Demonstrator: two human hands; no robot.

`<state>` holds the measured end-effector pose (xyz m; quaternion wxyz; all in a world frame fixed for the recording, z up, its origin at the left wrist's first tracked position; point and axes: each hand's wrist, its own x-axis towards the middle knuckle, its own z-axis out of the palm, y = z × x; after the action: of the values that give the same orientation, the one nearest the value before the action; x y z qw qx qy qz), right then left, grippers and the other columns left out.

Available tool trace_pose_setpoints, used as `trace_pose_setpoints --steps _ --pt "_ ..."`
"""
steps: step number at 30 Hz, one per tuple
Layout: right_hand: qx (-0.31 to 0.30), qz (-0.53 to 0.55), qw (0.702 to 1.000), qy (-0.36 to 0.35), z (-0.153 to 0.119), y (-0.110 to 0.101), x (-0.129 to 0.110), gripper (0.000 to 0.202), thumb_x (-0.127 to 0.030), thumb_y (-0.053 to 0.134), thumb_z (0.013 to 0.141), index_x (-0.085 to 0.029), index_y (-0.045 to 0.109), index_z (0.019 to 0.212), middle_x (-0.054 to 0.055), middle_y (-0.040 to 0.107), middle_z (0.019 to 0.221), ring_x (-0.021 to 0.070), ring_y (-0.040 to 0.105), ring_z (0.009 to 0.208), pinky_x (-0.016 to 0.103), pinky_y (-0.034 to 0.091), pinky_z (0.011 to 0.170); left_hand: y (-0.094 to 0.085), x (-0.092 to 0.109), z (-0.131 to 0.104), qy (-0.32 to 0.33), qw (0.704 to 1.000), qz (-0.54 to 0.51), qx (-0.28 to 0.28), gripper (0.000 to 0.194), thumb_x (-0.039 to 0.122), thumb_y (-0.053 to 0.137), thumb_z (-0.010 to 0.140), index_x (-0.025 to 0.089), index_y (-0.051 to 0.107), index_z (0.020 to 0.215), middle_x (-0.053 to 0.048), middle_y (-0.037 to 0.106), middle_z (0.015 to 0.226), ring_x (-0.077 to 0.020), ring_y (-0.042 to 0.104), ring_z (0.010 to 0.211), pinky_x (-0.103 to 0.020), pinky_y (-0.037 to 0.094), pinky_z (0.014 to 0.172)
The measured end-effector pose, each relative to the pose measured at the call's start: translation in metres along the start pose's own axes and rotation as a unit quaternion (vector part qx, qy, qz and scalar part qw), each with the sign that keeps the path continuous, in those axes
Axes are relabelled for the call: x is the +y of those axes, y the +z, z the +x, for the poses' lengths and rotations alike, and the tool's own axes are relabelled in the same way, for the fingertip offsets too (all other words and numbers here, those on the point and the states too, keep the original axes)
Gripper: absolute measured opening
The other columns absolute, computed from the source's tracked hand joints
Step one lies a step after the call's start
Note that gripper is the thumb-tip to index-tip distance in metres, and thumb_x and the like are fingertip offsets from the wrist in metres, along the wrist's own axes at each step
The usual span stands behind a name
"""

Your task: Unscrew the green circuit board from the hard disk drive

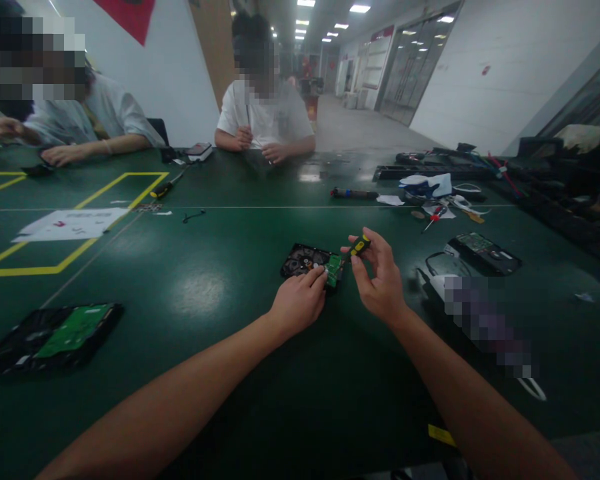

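Observation:
A black hard drive [300,258] with a green circuit board [334,270] lies on the dark green table in front of me. My left hand [300,299] grips its near side, with the fingertips at the edge of the board. Between the thumb and fingers of my right hand [383,277] is a screwdriver [359,248] with a black and yellow handle. It is tilted, and its tip points down at the board's right end. Whether the tip touches a screw is too small to make out.
Another hard drive [75,333] lies at the left, and a third drive [485,253] at the right, beside a long pixelated object [485,320]. A red screwdriver [436,215], cables and scraps lie farther back. Two people sit across the table [205,373], near another yellow-black screwdriver [163,189].

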<state>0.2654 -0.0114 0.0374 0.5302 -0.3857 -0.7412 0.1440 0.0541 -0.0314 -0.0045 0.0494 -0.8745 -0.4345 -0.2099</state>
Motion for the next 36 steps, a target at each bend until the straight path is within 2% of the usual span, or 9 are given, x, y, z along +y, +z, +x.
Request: trace_pose_setpoints --steps 5,7,12,15,19,28,36 --pt "0.047 -0.049 0.998 -0.01 -0.001 0.001 0.0046 0.063 -0.026 0.069 0.096 -0.038 0.045 0.153 0.008 0.066 0.138 0.026 0.075 0.106 0.051 0.067 0.095 0.001 -0.0009 -0.0002 0.004 1.0 -0.008 0.006 0.044 0.024 0.053 0.102 0.01 0.059 0.143 -0.017 0.061 0.149 -0.0322 0.07 0.121 -0.048 0.061 0.1" --pt "0.046 -0.071 0.996 -0.016 -0.0008 0.0003 0.004 0.065 -0.026 0.071 0.094 -0.039 0.046 0.153 0.008 0.067 0.136 0.0257 0.074 0.103 0.05 0.067 0.092 0.0015 -0.0016 -0.0003 0.006 1.0 -0.013 0.009 0.044 0.025 0.054 0.102 0.012 0.059 0.143 -0.017 0.061 0.148 -0.0316 0.07 0.12 -0.047 0.061 0.099" --pt "0.025 -0.047 0.999 -0.009 -0.0003 0.0003 0.0007 0.064 -0.022 0.061 0.1 -0.039 0.04 0.157 0.007 0.063 0.144 0.0246 0.075 0.11 0.05 0.063 0.104 0.0016 -0.0018 -0.0004 0.006 1.0 -0.007 0.008 0.044 0.026 0.052 0.102 0.011 0.059 0.143 -0.017 0.061 0.149 -0.0321 0.071 0.119 -0.048 0.062 0.098" --pt "0.04 -0.023 0.999 0.003 -0.0002 0.0014 0.0017 0.064 -0.022 0.062 0.099 -0.037 0.039 0.156 0.008 0.062 0.148 0.0243 0.076 0.108 0.048 0.065 0.1 0.0001 -0.001 -0.0003 0.006 1.0 -0.001 0.006 0.044 0.026 0.051 0.103 0.01 0.059 0.143 -0.017 0.061 0.149 -0.0325 0.071 0.117 -0.048 0.062 0.097" --pt "0.054 -0.053 0.997 0.0 -0.0001 0.0006 0.0034 0.065 -0.026 0.067 0.096 -0.037 0.043 0.155 0.008 0.064 0.145 0.0252 0.076 0.103 0.05 0.067 0.096 -0.0018 -0.0005 0.0 0.003 1.0 -0.004 0.005 0.043 0.026 0.05 0.103 0.011 0.059 0.142 -0.017 0.062 0.148 -0.0316 0.072 0.116 -0.048 0.062 0.097" --pt "0.032 -0.063 0.998 -0.004 0.0002 -0.0013 0.001 0.064 -0.026 0.062 0.099 -0.036 0.039 0.158 0.008 0.063 0.147 0.0268 0.073 0.114 0.052 0.063 0.104 -0.0026 -0.0001 0.0001 0.0 1.0 -0.009 0.003 0.044 0.024 0.052 0.101 0.013 0.059 0.143 -0.016 0.062 0.149 -0.0316 0.07 0.12 -0.047 0.061 0.098" --pt "0.05 -0.072 0.996 -0.02 0.0007 0.0009 0.0021 0.065 -0.028 0.068 0.096 -0.038 0.042 0.155 0.008 0.062 0.145 0.0273 0.072 0.109 0.051 0.066 0.094 -0.0025 -0.0004 -0.0001 0.004 1.0 -0.004 0.0 0.043 0.026 0.05 0.103 0.011 0.059 0.143 -0.017 0.061 0.15 -0.0321 0.07 0.121 -0.047 0.061 0.1"
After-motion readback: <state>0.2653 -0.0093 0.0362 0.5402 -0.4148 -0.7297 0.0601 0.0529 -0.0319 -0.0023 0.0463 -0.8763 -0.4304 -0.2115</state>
